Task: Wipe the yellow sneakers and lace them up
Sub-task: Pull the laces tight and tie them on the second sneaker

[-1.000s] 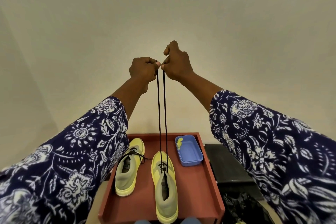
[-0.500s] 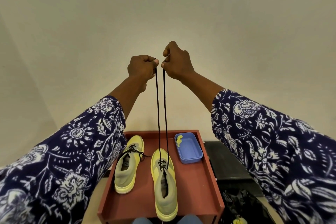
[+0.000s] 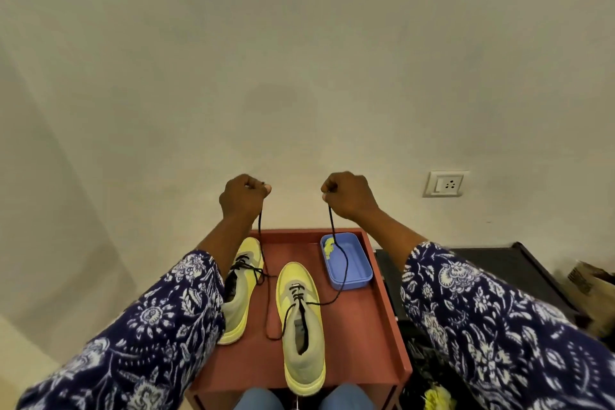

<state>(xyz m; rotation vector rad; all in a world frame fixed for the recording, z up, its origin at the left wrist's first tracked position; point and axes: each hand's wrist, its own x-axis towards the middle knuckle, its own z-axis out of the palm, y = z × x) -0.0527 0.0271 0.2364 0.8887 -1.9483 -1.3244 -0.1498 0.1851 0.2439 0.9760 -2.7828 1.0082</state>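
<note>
Below the left hand (image 3: 244,196), a yellow and grey sneaker (image 3: 240,289) with black laces. Between the hands, lower down, a second yellow and grey sneaker (image 3: 301,326), its black lace (image 3: 342,263) running up to the right hand (image 3: 349,195). Under the right hand, a blue tub (image 3: 352,268) on a red-brown tray (image 3: 366,326). Sleeves (image 3: 499,326) navy with white flowers.

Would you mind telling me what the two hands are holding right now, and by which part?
Each holds one end of the black shoelace: left hand and right hand pinch its tips.
</note>
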